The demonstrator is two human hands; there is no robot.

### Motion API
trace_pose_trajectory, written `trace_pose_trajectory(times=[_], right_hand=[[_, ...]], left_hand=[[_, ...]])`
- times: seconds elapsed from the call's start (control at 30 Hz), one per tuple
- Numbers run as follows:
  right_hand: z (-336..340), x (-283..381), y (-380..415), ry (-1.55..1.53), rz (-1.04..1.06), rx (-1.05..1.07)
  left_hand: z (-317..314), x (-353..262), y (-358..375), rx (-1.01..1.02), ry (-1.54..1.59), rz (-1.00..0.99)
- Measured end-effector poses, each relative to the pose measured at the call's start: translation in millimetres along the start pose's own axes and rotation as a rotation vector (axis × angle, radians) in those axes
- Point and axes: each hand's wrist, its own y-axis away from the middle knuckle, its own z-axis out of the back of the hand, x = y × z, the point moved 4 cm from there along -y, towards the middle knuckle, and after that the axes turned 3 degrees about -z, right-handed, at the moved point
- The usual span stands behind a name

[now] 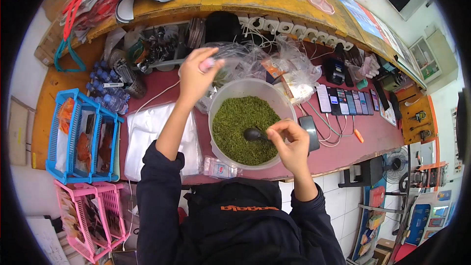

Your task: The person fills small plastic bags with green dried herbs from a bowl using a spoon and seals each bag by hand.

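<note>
Plenty of finely chopped green herb (238, 120) is left in the tub (245, 88), black spoon (252, 134) pinched by right hand (293, 148), small pink item (207, 65) gripped by left hand (192, 76).

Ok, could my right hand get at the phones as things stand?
Probably, but not freely: your right hand seems to have its fingers on the spoon, so it would likely need to let go. The grey box sits partway, though going over it looks possible; the phones lie uncovered.

Spoon (252, 134) in the tub (216, 142), baskets (84, 140) to the left.
</note>
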Motion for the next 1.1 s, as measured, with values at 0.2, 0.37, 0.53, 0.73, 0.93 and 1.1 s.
trace_pose_trajectory(times=[0.2,0.37,0.53,0.73,0.93,1.1], right_hand=[[-15.2,16.5,-14.3,0.528,0.293,-0.122],[-17.8,5.2,-9.4,0.644,0.368,0.045],[-3.3,15.1,-14.3,0.783,0.376,-0.089],[-1.7,-1.1,-3.5,0.214,-0.056,0.113],[-10.2,-23.6,6.9,-0.366,-0.403,0.369],[-14.2,-23.1,9.5,-0.02,-0.25,0.442]], left_hand=[[-52.5,-54.9,82.1,0.734,0.966,0.654],[-57.6,-71.3,112.8,0.853,1.042,0.656],[-43.1,-69.6,101.4,0.542,0.892,0.459],[-14.3,-90.9,99.9,0.488,0.424,0.164],[-23.2,-104.1,104.6,0.575,0.491,0.194],[-19.7,-111.2,113.2,0.496,0.164,-0.022]])
